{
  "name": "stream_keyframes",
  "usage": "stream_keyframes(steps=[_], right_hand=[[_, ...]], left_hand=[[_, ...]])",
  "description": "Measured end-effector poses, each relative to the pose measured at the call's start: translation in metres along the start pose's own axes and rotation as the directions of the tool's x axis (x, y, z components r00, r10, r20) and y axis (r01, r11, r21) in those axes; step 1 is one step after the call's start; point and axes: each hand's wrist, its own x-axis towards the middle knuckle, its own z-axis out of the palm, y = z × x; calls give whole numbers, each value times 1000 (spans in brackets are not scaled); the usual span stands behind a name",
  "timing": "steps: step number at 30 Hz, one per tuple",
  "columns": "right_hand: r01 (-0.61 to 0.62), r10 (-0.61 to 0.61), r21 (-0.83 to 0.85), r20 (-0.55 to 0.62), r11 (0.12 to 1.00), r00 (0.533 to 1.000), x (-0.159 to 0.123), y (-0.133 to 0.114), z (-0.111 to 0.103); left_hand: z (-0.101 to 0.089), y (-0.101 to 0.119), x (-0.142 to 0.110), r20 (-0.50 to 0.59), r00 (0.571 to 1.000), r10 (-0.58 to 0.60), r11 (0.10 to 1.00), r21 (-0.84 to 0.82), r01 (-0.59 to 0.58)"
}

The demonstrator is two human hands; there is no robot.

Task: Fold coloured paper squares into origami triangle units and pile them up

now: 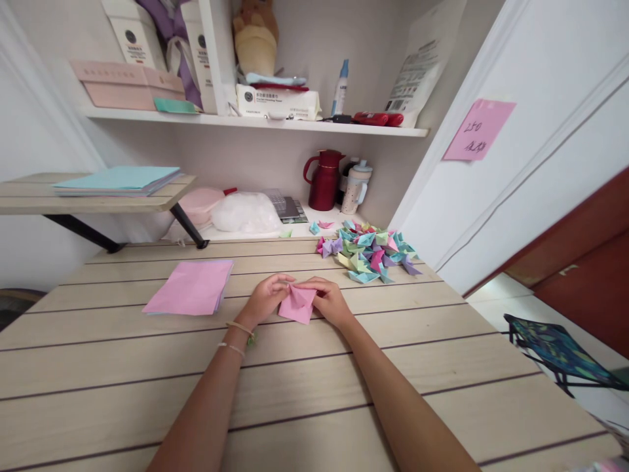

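Note:
A small pink sheet of origami paper (297, 309), partly folded with a raised flap at its top, lies between my hands over the table. My left hand (268, 298) pinches its upper left edge, fingers bent together. On the other side my right hand (330, 298) grips the upper right edge, its forefinger reaching along the top. To the left rests a stack of square paper (189, 288), pink on top. Beyond my right hand sits a heap of folded paper pieces (376, 252) in blue, green, yellow, purple and pink.
A raised wooden stand (29, 190) at the left holds blue paper (118, 178). Behind the table are a clear plastic bag (246, 212), a red jug (325, 180) and a cup (356, 190). A shelf (275, 122) spans above. At right stands a folding stool (565, 351).

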Motion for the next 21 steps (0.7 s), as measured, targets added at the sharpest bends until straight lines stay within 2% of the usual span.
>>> stream_keyframes(steps=[3,5,7,10,14,16,21], right_hand=[[56,-56,-22,-32,998,998,0,0,1],[51,-55,-43,-86,998,995,0,1,2],[-8,2,-44,-143,999,990,0,3,3],[-132,138,47,-195,990,971,1,7,4],[-162,200,168,-239,972,950,1,8,3],[-160,200,178,-238,971,950,1,7,3],[-124,135,88,-136,988,981,1,1,4]], left_hand=[[0,0,0,-15,1000,1,1000,-6,-1],[0,1,0,-10,1000,1,1000,-12,-1],[0,1,-1,1,1000,4,1000,-15,-4],[-1,2,-2,13,1000,2,1000,-5,-2],[-1,1,-2,36,999,-3,1000,15,2],[-1,-1,-2,32,999,2,999,36,-3],[-3,-6,1,45,999,10,999,30,-12]])
